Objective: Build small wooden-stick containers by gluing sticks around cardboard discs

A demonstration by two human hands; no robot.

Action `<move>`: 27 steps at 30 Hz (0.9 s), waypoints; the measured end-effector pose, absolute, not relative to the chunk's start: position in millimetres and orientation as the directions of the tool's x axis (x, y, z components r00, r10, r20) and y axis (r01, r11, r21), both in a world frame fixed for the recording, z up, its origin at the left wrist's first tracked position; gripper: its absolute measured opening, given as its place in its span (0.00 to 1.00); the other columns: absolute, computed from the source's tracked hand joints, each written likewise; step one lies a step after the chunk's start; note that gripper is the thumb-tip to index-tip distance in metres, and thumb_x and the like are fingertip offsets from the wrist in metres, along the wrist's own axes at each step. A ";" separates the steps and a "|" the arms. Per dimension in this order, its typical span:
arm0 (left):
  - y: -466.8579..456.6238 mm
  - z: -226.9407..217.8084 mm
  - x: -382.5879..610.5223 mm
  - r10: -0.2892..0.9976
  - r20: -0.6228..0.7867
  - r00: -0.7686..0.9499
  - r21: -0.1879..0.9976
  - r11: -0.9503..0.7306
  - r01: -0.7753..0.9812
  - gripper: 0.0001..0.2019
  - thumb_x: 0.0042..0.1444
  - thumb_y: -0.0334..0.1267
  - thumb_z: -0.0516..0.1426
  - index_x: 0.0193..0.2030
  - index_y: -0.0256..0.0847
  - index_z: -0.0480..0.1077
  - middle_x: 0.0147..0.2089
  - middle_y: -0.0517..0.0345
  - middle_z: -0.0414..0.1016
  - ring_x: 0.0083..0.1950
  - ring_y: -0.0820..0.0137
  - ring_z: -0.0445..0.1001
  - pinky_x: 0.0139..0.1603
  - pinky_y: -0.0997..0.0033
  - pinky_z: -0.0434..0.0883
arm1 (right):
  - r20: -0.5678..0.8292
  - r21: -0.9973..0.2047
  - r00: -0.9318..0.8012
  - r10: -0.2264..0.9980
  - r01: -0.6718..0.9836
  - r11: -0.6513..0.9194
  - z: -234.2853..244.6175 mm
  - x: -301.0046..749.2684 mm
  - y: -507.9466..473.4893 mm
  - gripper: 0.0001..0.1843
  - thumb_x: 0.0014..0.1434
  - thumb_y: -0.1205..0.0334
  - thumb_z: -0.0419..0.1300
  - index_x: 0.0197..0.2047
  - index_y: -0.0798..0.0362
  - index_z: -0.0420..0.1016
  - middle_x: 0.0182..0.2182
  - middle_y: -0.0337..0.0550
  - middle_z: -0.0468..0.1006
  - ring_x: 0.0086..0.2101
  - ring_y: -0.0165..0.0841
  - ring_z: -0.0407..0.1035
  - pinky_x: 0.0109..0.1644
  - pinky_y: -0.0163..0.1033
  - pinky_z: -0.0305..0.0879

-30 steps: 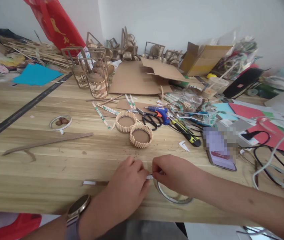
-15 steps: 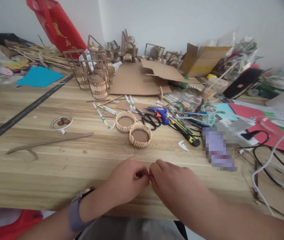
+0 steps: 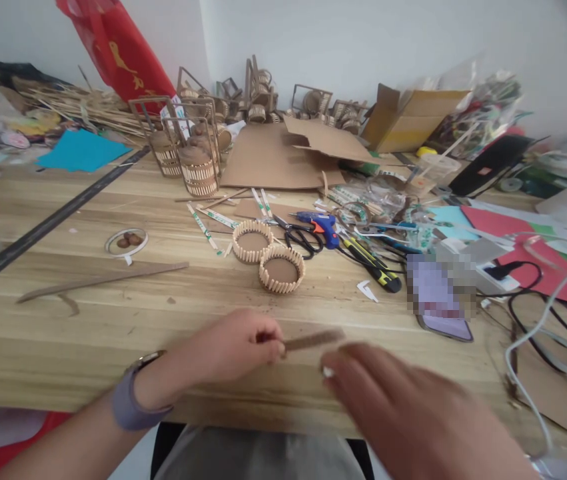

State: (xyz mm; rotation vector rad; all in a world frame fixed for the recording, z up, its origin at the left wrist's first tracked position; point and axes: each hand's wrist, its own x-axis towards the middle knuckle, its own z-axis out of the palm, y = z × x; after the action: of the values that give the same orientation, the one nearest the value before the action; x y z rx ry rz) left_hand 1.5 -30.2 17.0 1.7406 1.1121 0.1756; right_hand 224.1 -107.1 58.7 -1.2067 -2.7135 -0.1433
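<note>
In the head view my left hand (image 3: pixel 243 343) is pinched on one end of a short brown strip (image 3: pixel 314 340), which sticks out to the right over the table. My right hand (image 3: pixel 383 387), smeared by motion, is to the right of the strip and apart from it. Its fingers are bunched together, with a small white spot at their tips that I cannot make out. Beyond the hands stand two round trays edged with short wooden sticks: a nearer one (image 3: pixel 282 272) and a farther one (image 3: pixel 252 241), touching each other.
A blue glue gun (image 3: pixel 320 225), black scissors (image 3: pixel 304 240) and a yellow utility knife (image 3: pixel 370 263) lie behind the trays. A phone (image 3: pixel 438 300) is at right. On the left are a ring with brown balls (image 3: pixel 127 241) and a long brown strip (image 3: pixel 103 281). Stick-sided baskets (image 3: pixel 198 175) stand behind.
My hands, together before, are now apart. The right hand has moved right and nearer, and the left slightly left. The brown strip now shows between them.
</note>
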 end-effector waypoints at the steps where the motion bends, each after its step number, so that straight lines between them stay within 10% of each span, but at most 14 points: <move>1: -31.9 16.0 1.9 0.690 -0.362 0.627 0.797 -0.119 0.591 0.09 0.55 0.37 0.53 0.28 0.40 0.73 0.24 0.64 0.69 0.28 0.70 0.66 0.28 0.72 0.58 | 0.158 0.020 -0.613 0.774 0.786 0.618 62.3 229.7 -98.7 0.15 0.60 0.71 0.51 0.47 0.48 0.71 0.34 0.44 0.80 0.27 0.37 0.74 0.24 0.38 0.64; 9: -44.3 5.9 10.5 0.759 -0.209 0.617 0.531 -0.442 0.723 0.08 0.59 0.26 0.52 0.35 0.42 0.70 0.35 0.61 0.74 0.38 0.67 0.71 0.37 0.69 0.64 | -0.234 -0.405 -0.412 0.881 0.865 0.297 70.1 237.7 -58.2 0.13 0.66 0.64 0.47 0.43 0.47 0.73 0.34 0.41 0.80 0.31 0.34 0.74 0.32 0.35 0.63; 15: -48.1 7.7 16.0 0.752 -0.095 0.652 0.319 -0.597 0.736 0.05 0.60 0.29 0.57 0.33 0.38 0.73 0.43 0.52 0.73 0.49 0.58 0.68 0.50 0.57 0.68 | -0.401 -0.485 -0.399 0.825 0.856 0.178 66.8 231.9 -54.5 0.12 0.64 0.65 0.51 0.42 0.47 0.75 0.30 0.37 0.78 0.28 0.31 0.68 0.29 0.33 0.56; 19: -50.8 7.3 18.3 0.791 0.055 0.609 0.388 -0.579 0.717 0.03 0.60 0.32 0.60 0.35 0.38 0.75 0.50 0.49 0.73 0.57 0.57 0.65 0.58 0.54 0.65 | -0.405 -0.540 -0.426 0.809 0.825 0.164 63.3 232.0 -53.1 0.12 0.63 0.65 0.50 0.41 0.48 0.75 0.29 0.36 0.78 0.28 0.30 0.67 0.30 0.33 0.56; 27: -58.6 16.3 38.3 0.823 0.197 0.532 0.653 -0.515 0.556 0.10 0.63 0.33 0.57 0.30 0.39 0.72 0.30 0.59 0.72 0.40 0.66 0.68 0.42 0.67 0.67 | -0.380 -0.577 -0.432 0.818 0.802 0.156 63.8 224.9 -54.4 0.12 0.62 0.66 0.51 0.38 0.49 0.76 0.33 0.40 0.81 0.32 0.33 0.71 0.34 0.34 0.60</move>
State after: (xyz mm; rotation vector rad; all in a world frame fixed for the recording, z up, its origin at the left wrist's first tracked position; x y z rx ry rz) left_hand 38.3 -58.6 16.3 2.2496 1.1164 0.6772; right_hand 224.9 -54.4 63.8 -1.6622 -2.3724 1.1601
